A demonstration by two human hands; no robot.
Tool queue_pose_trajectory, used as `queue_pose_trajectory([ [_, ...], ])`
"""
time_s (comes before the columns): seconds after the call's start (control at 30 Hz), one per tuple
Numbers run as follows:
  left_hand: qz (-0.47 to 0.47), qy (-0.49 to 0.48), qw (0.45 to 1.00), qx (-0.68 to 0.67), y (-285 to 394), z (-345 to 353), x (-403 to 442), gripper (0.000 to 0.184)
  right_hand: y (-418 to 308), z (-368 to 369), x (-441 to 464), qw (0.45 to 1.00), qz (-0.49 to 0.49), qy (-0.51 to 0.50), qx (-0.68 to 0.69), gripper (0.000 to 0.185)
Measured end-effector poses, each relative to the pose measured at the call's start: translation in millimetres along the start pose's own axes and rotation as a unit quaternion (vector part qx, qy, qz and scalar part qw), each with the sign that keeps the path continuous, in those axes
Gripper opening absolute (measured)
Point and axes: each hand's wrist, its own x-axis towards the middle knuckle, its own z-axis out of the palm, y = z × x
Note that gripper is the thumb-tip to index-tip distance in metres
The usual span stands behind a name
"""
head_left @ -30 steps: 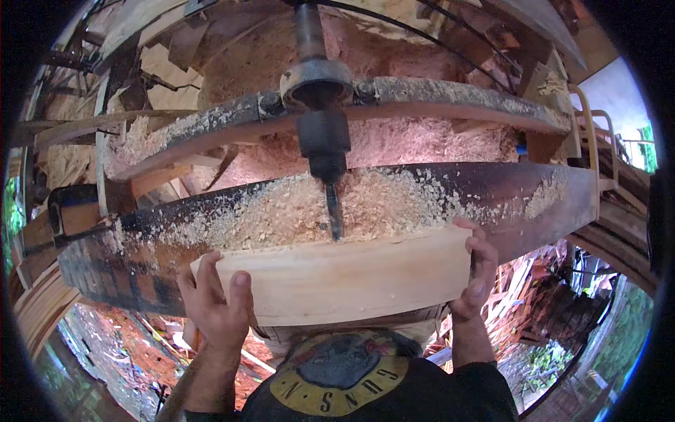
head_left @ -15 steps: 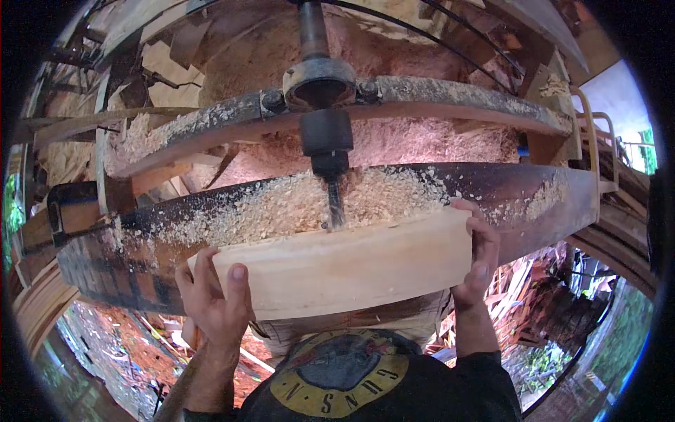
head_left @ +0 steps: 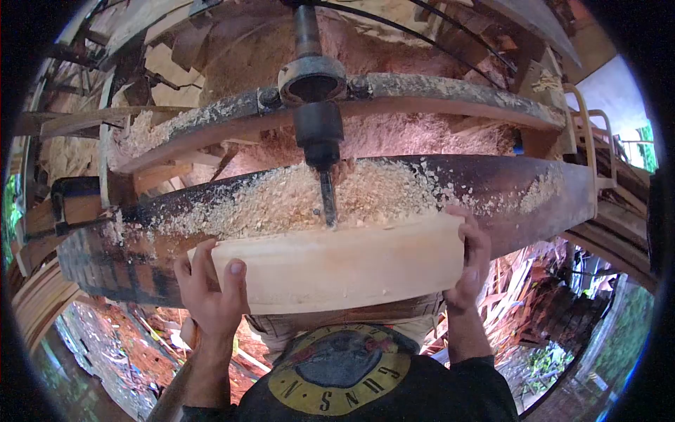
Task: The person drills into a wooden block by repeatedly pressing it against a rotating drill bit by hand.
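A pale wooden block (head_left: 344,264) lies across the near part of the dark work table (head_left: 492,186). My left hand (head_left: 214,285) grips its left end, fingers on the far corner and thumb on the near side. Around the right end my right hand (head_left: 471,260) is wrapped. A drill bit (head_left: 328,199) hangs from a black chuck (head_left: 318,130), its tip at the block's far edge. Whether the tip is inside the wood is hard to tell. Wood chips (head_left: 274,200) are heaped behind the block, around the bit.
A curved wooden beam (head_left: 450,95) crosses behind the chuck, with a metal ring (head_left: 313,81) around the spindle. A metal tube frame (head_left: 587,133) stands at the right end. Stacked boards (head_left: 46,302) are at the left, and wood scraps (head_left: 513,295) lie on the ground below.
The block and both hands have first shifted away from my body, with the block tilting slightly, then settled a little to the left. The bit stays at the block's far edge.
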Motion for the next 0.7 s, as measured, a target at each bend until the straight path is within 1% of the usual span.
queue_pose_trajectory([
  [0.1,0.009,-0.017,1.0,-0.005,-2,0,-2,0.049,-8,-2,-20,1.0,0.021,0.008,-0.02,0.072],
  [0.23,0.02,-0.041,0.999,-0.028,2,1,-2,0.051,-15,-1,-40,0.998,0.035,0.05,0.009,0.072],
  [0.33,0.031,-0.043,0.999,-0.003,4,2,-2,0.048,-17,-3,-38,0.998,0.036,0.049,-0.013,0.074],
  [0.43,0.036,-0.05,0.998,-0.003,0,2,-1,0.049,-17,0,-35,0.998,0.042,0.049,0.01,0.075],
  [0.53,0.033,-0.054,0.998,0.007,7,2,1,0.051,-15,-5,-34,0.997,0.044,0.057,0.019,0.07],
  [0.7,0.011,-0.057,0.998,-0.007,3,3,-2,0.053,-16,-2,-29,0.996,0.047,0.053,0.045,0.069],
])
